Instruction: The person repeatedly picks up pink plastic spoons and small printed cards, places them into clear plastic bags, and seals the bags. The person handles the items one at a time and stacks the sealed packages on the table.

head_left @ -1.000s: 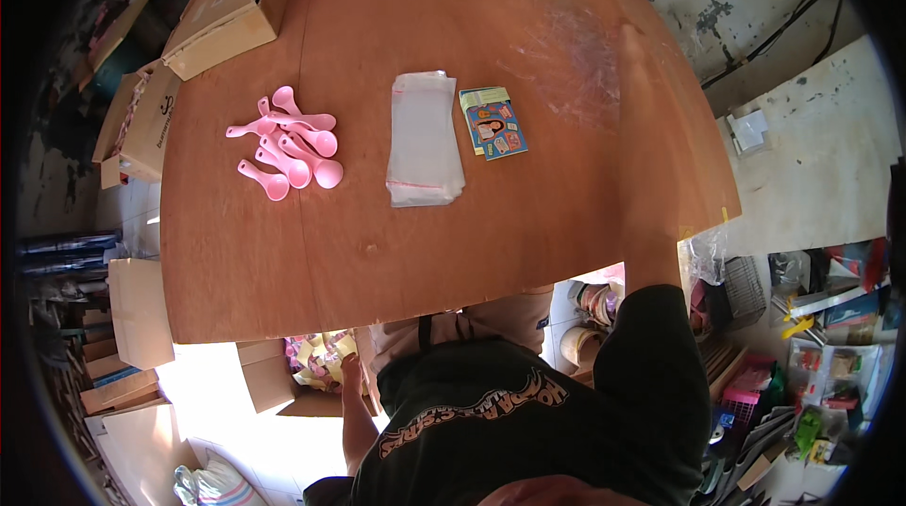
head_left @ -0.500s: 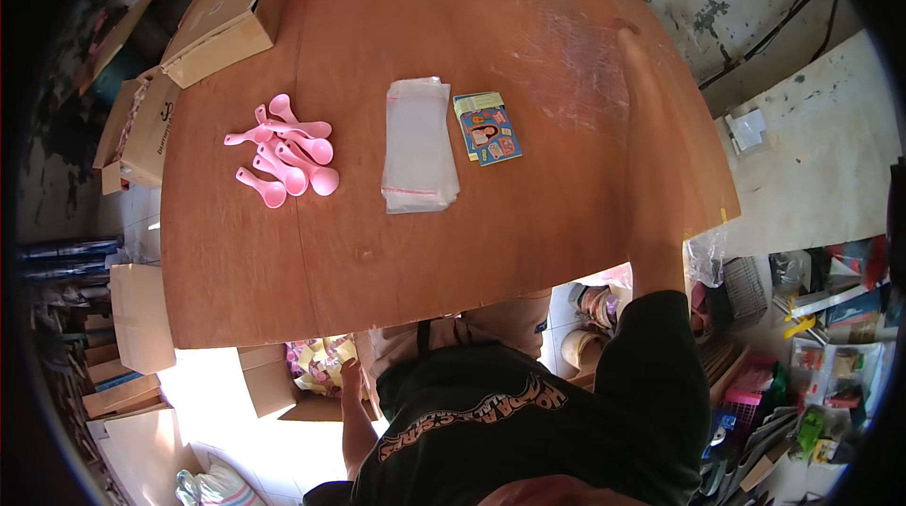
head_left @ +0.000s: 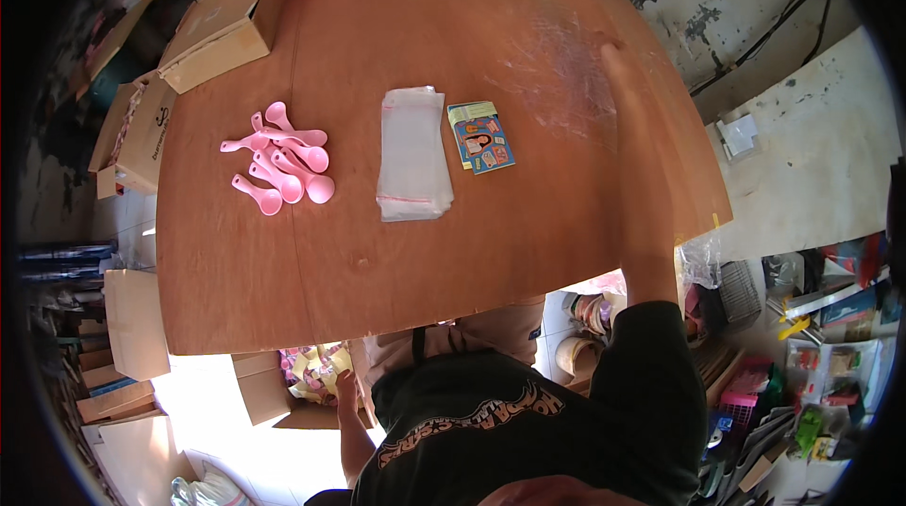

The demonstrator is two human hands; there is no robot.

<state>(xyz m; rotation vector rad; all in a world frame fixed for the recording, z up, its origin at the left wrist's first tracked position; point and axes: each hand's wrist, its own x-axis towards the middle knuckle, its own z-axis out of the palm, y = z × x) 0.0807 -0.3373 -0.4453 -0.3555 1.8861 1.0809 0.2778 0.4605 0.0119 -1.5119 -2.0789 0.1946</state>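
Right hand (head_left: 620, 76) lay near the right edge of the table (head_left: 453, 261), just beside crumpled clear film (head_left: 566, 76); its fingers were indistinct, so neither opening nor grip could be told. Left hand (head_left: 346, 386) was below the near edge, at the rim of an open carton (head_left: 260, 388) holding yellow-and-pink pieces (head_left: 314, 369); its grip could not be told either. Clear plastic bags (head_left: 413, 157) lay stacked about midway between the left and right edges, printed cards (head_left: 483, 140) just to their right, pink spoons (head_left: 294, 168) piled toward the left edge.
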